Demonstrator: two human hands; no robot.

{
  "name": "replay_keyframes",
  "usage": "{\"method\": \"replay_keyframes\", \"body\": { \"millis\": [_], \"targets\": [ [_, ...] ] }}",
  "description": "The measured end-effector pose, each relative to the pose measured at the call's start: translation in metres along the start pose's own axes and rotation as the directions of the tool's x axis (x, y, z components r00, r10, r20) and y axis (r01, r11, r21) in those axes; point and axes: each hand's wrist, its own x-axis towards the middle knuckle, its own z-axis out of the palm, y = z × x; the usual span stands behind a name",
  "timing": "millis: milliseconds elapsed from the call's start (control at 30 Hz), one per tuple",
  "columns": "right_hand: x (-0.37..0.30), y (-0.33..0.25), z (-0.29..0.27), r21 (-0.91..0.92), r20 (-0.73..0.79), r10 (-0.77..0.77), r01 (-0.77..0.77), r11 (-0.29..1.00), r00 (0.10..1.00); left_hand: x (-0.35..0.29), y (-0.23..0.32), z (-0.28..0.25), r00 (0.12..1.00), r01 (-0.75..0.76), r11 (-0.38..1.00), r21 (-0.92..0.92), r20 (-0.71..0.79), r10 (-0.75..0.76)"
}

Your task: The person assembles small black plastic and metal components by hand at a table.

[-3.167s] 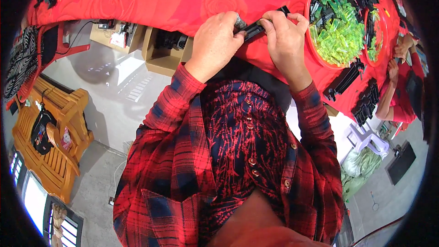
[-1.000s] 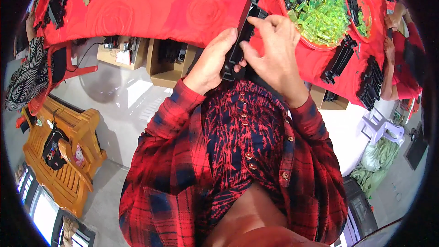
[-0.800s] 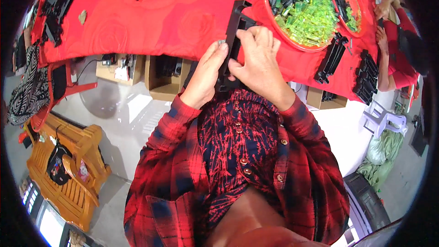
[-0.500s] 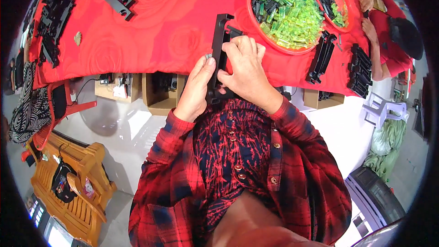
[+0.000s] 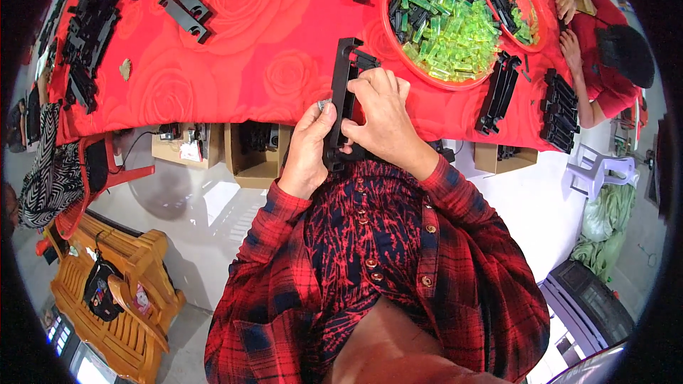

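A long black plastic part with hooked ends (image 5: 343, 71) is held tilted upright at the near edge of the red-covered table. My left hand (image 5: 310, 144) is closed round its left side, thumb along it; a small shiny piece (image 5: 324, 105) shows by the thumb tip. My right hand (image 5: 390, 115) is closed against the right side, fingers bent over the part's inner channel. Whatever lies under those fingertips is hidden. A short black piece (image 5: 367, 60) juts out beside the part's upper end, just beyond my right knuckles.
A red basin (image 5: 390, 41) of green-yellow clear pieces and black pieces stands at the back right, a second basin (image 5: 538, 7) beside it. Black parts (image 5: 498, 92) lie right, more (image 5: 92, 43) far left, and a pair (image 5: 185, 9) upper left. Another person (image 5: 605, 57) sits at right.
The whole view has shifted slightly, with the table a little lower in the picture. Both hands keep nearly the same grip on the black part.
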Motion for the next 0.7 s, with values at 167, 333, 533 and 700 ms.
{"method": "replay_keyframes", "body": {
  "millis": [167, 333, 533, 700],
  "targets": [
    [-0.001, -0.004, 0.005, -0.035, 0.006, 0.013, -0.013, 0.999, 1.000, 0.002, 0.003, 0.001, 1.000, -0.017, 0.996, 0.086, 0.009, 0.016],
    [-0.002, -0.004, 0.009, -0.013, -0.057, -0.023, 0.022, 1.000, 0.998, 0.004, 0.002, 0.002, 0.997, -0.082, 0.986, 0.144, 0.020, 0.080],
    [-0.001, 0.000, 0.009, 0.002, -0.074, -0.032, 0.033, 0.999, 0.997, 0.002, -0.002, -0.001, 0.997, -0.071, 0.993, 0.090, -0.005, 0.072],
    [0.001, 0.002, 0.011, 0.022, -0.072, -0.054, 0.056, 0.998, 0.996, -0.001, 0.004, -0.002, 0.998, -0.059, 0.997, 0.041, -0.030, 0.060]
  ]
}}
